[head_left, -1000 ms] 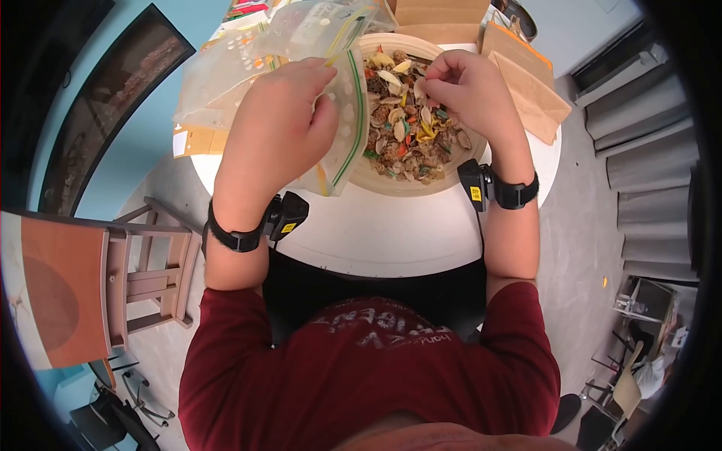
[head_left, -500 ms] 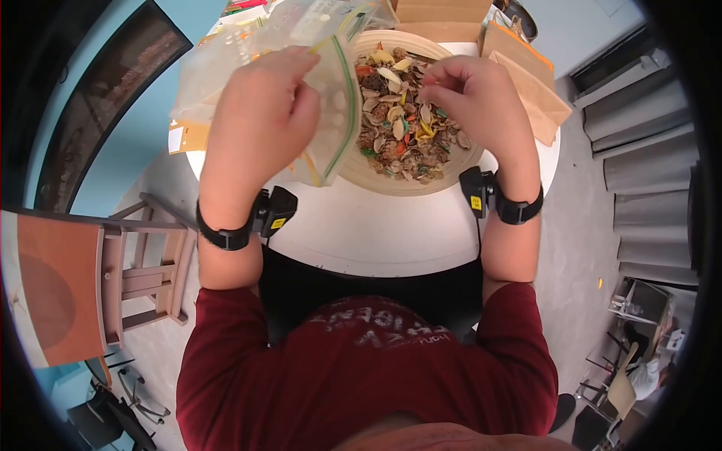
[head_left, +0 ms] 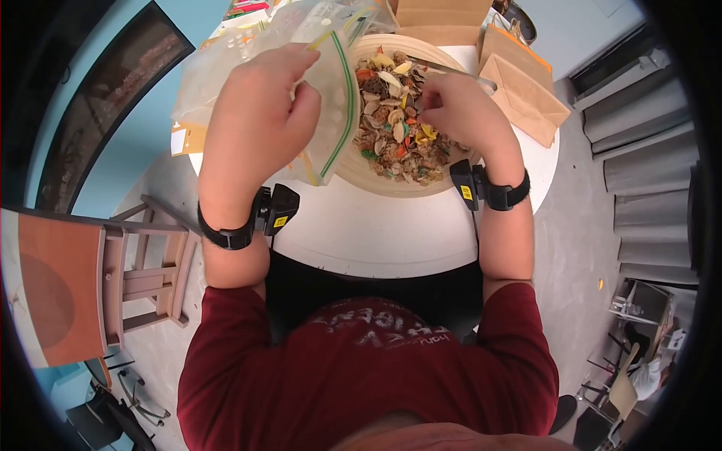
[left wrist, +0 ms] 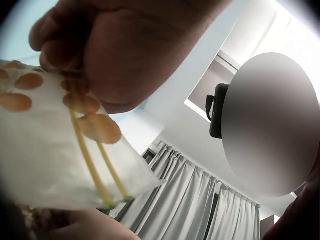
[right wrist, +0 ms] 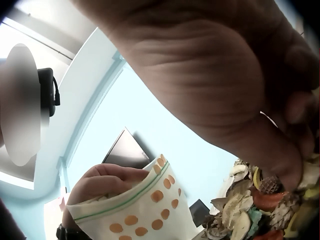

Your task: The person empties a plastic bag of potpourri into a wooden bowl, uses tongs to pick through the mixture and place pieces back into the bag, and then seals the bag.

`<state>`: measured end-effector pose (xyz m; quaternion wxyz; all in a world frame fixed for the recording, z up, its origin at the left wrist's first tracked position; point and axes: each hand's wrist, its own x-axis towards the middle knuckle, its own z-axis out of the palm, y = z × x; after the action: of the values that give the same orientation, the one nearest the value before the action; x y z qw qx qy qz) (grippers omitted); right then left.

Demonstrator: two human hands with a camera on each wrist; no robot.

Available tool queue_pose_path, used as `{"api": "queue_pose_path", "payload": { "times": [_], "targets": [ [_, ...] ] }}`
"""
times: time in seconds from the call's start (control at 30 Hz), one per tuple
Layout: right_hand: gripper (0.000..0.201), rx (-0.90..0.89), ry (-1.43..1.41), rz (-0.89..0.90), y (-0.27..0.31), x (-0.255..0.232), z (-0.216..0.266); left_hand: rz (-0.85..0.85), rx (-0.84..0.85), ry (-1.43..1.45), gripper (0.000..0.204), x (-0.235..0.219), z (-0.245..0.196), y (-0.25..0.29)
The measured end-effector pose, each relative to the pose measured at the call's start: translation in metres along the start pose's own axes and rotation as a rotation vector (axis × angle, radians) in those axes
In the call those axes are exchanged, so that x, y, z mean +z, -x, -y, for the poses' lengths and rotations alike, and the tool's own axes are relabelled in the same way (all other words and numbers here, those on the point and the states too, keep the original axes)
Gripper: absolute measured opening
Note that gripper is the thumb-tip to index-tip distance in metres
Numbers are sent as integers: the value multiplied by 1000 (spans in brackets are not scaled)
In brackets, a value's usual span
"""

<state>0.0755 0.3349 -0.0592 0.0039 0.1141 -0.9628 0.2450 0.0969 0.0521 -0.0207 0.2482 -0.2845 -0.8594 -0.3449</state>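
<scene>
My left hand (head_left: 259, 113) pinches the edge of a clear zip bag (head_left: 335, 105) with a green seal line, left of the tray. In the right wrist view the bag (right wrist: 155, 210) shows orange dots, its mouth slanting up beside the left hand (right wrist: 105, 185). A round beige tray (head_left: 376, 186) bears a heap of dried potpourri (head_left: 398, 146): pale petals, cones, orange and yellow bits. Over its right side my right hand (head_left: 470, 109) bends its fingers down, with the thumb (right wrist: 282, 172) against the pieces. I cannot tell whether its fingertips hold a piece.
Behind the right hand a metal handle (head_left: 451, 70) lies across the tray's rim. Brown paper bags (head_left: 526, 94) stand at the right and back of the white table (head_left: 361, 233). More clear bags (head_left: 218, 75) lie at the left. A wooden chair (head_left: 150, 270) is on the floor at left.
My left hand and the zip bag have shifted slightly left. The right hand has gone lower and a little left onto the potpourri, and the metal handle behind it now shows.
</scene>
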Motion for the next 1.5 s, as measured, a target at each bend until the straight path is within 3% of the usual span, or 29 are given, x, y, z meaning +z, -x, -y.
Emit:
{"api": "queue_pose_path", "payload": {
  "times": [0.1,0.3,0.4,0.5,0.6,0.63,0.8,0.83,1.03,1.27,1.37,1.43,1.5],
  "targets": [
    [18,11,-83,-23,3,-13,5,40,55,-33,31,5,-2,0],
    [12,-86,-658,-19,19,-26,39,141,11,-46,36,9,-12,-1],
    [18,-129,-849,-49,26,-10,61,133,116,-103,37,12,-8,-3],
    [24,-98,-688,-215,18,-13,40,68,41,-29,34,10,-4,0],
    [16,-110,-340,-220,10,-22,5,23,-10,-27,35,2,3,0],
    [17,-15,-257,-119,12,-27,7,29,-47,-14,35,-1,3,0],
    [17,-51,-106,11,3,-8,7,60,-158,20,34,-5,2,-1],
    [18,-45,-81,21,2,-5,9,57,-118,2,35,-4,2,0],
    [15,-119,-98,10,-2,8,0,50,25,-76,33,2,5,-1],
    [13,1,-101,-46,1,-2,15,50,25,-121,35,5,4,-4],
    [15,-58,-263,-129,1,-4,12,49,-61,-40,34,7,2,-3],
    [14,-119,-384,-182,2,-6,12,-29,170,-5,16,14,14,-14],
    [12,-162,-549,-187,6,-11,19,-37,216,46,16,15,18,-15]
  ]
}}
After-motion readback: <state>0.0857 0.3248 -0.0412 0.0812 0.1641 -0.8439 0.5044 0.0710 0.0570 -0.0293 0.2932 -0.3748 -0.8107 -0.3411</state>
